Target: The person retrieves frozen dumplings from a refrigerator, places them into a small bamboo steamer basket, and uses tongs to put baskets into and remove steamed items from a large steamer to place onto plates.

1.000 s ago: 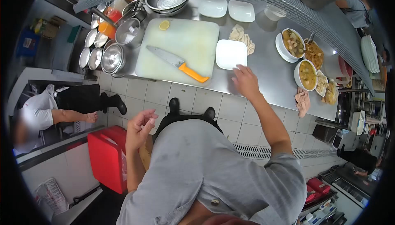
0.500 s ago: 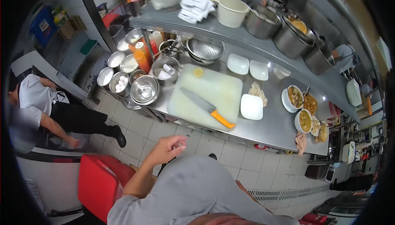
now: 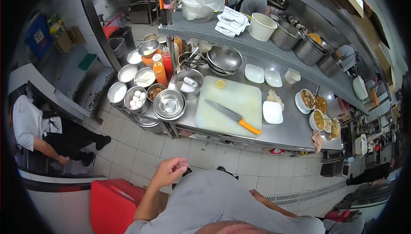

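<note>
Nearest, the left hand (image 3: pixel 170 170) hangs in front of the person's grey shirt, its grip loose and empty, fingers half curled over the tiled floor, well apart from anything. The right hand is out of sight below the frame; only a forearm shows, so I cannot tell its grip. Beyond the floor stands the steel surface (image 3: pixel 295 131). A knife (image 3: pixel 233 117) with an orange handle lies flat across the white cutting board (image 3: pixel 231 103), handle toward the standing side, probably for a quick pickup. Just beside it sits a square white plate (image 3: pixel 272 112). Left of the board, metal bowls (image 3: pixel 169 103) cluster, one holding eggs (image 3: pixel 136 99). Farther right stand bowls of stew (image 3: pixel 317 120). Behind, a shelf (image 3: pixel 257 45) carries pots.
</note>
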Demonstrator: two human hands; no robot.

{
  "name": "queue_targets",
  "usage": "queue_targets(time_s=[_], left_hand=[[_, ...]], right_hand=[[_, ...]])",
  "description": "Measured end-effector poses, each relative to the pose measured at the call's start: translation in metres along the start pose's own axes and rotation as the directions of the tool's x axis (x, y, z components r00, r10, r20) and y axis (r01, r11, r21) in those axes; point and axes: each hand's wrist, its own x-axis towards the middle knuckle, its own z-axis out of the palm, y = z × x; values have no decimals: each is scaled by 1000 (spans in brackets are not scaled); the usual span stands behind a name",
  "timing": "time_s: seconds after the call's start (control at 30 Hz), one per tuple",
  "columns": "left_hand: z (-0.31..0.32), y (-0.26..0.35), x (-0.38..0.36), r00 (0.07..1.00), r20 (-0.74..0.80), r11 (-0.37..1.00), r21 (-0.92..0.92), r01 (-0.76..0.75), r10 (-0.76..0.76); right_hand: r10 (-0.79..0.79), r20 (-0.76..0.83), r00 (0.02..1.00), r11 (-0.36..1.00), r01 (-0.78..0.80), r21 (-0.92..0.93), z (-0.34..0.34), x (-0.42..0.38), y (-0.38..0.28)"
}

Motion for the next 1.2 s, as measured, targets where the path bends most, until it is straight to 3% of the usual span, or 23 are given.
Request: queue_targets(time_s=[0.07, 0.17, 0.27, 0.37, 0.47, 0.63, 0.73, 0.83, 0.9, 0.93, 0.97, 1.03, 1.1, 1.17, 1.2], left_hand=[[1, 1, -3, 1000, -8, 1000, -27, -5, 5], [14, 14, -1, 999, -4, 998, -39, -40, 40], [29, 26, 2, 995, -2, 995, 1, -98, 98], [44, 40, 6, 990, 1, 989, 50, -143, 143], [67, 50, 13, 980, 45, 973, 112, -199, 195], [135, 77, 32, 904, 234, 913, 119, -391, 357], [141, 84, 36, 866, 336, 871, 198, -449, 370], [125, 75, 49, 922, 274, 900, 266, -346, 273], [118, 42, 75, 933, 334, 973, 131, -191, 138], [116, 30, 89, 932, 358, 995, 55, -78, 53], [113, 22, 105, 921, 388, 999, -18, 39, -29], [112, 15, 139, 839, 509, 976, 11, 215, -191], [121, 11, 154, 718, 630, 924, 2, 381, -297], [149, 4, 173, 594, 747, 867, -48, 496, -299], [166, -5, 184, 529, 798, 835, -60, 547, -290]], right_hand=[[-63, -14, 998, 997, 63, 49, 6, -16, -21], [-177, -42, 983, 978, 171, -121, 2, -26, -37], [-427, 32, 904, 779, 385, -495, -23, 11, -8], [-298, -183, 937, 951, 274, -143, -48, 55, 2], [-128, -286, 950, 982, 162, 98, -51, 63, -12], [-140, -148, 979, 971, 164, 172, -26, 111, 75], [-98, -89, 991, 977, 113, 183, -14, 150, 156], [-38, -51, 998, 933, 54, 355, -16, 206, 233], [-9, -46, 999, 683, 40, 730, -31, 248, 262], [-7, -149, 989, 406, 139, 903, -38, 217, 212], [-5, -251, 968, 89, 251, 964, -45, 166, 136], [-318, -472, 822, -62, 479, 875, -46, 88, 34], [-563, -532, 632, -148, 557, 817, -33, 26, -56], [-697, -464, 547, -138, 533, 835, -20, 11, -104], [-567, -398, 721, 59, 518, 853, -12, 33, -107]])
